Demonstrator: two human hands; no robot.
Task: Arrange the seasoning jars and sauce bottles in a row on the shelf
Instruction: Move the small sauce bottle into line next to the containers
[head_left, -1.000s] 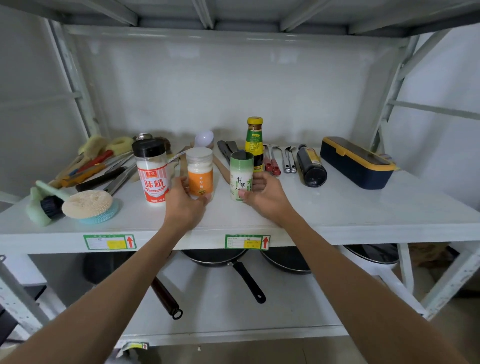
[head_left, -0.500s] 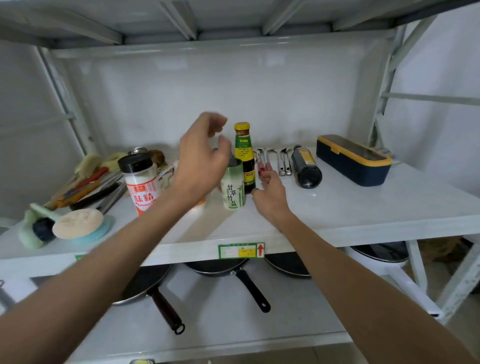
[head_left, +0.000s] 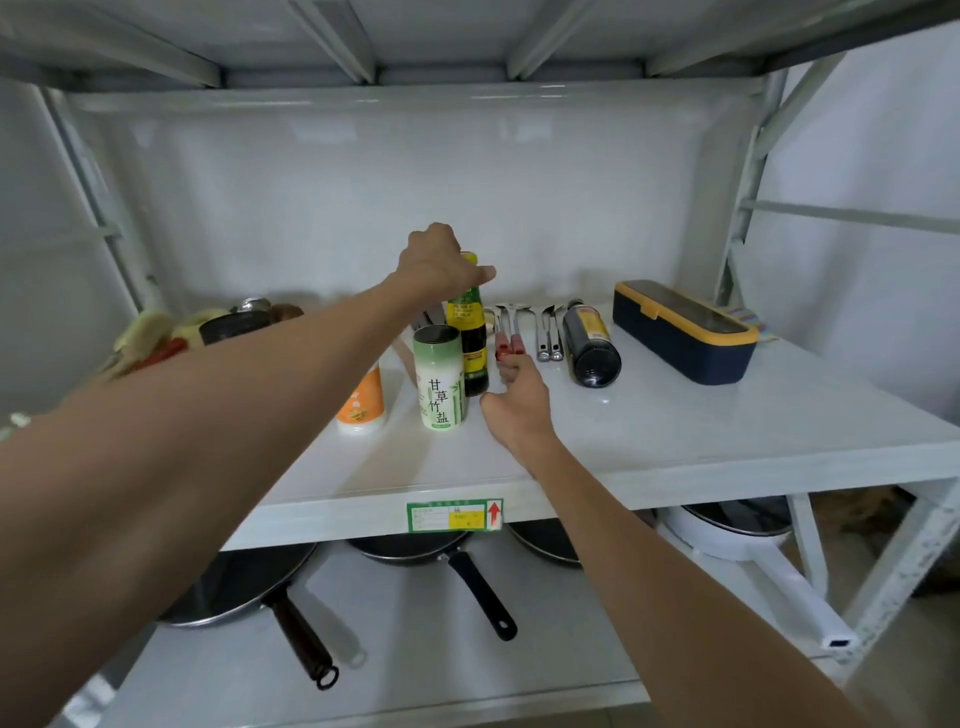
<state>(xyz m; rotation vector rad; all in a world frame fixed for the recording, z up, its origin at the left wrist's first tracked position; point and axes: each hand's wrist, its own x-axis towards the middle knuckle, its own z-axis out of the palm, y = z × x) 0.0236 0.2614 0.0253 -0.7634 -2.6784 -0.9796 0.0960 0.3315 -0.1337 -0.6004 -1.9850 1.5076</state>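
Note:
On the white shelf (head_left: 675, 441) a green-and-white seasoning jar (head_left: 439, 378) stands upright near the middle. Left of it is an orange-labelled jar (head_left: 362, 400), partly hidden by my left forearm. Behind the green jar stands a dark sauce bottle (head_left: 470, 338) with a yellow cap; my left hand (head_left: 439, 265) closes over its top. My right hand (head_left: 514, 402) rests on the shelf just right of the green jar, fingers curled loosely, holding nothing. A dark bottle (head_left: 589, 343) lies on its side further right. A black-capped jar (head_left: 228, 327) shows behind my left arm.
Spoons and red-handled utensils (head_left: 524, 332) lie at the back. A navy box with a yellow rim (head_left: 685, 332) sits at the right. Brushes and tools (head_left: 156, 338) are piled at the left. Frying pans (head_left: 457, 561) rest on the lower shelf.
My left hand left the orange jar, rose and reached back onto the cap of the upright sauce bottle. My right hand let go of the green jar and stays beside it.

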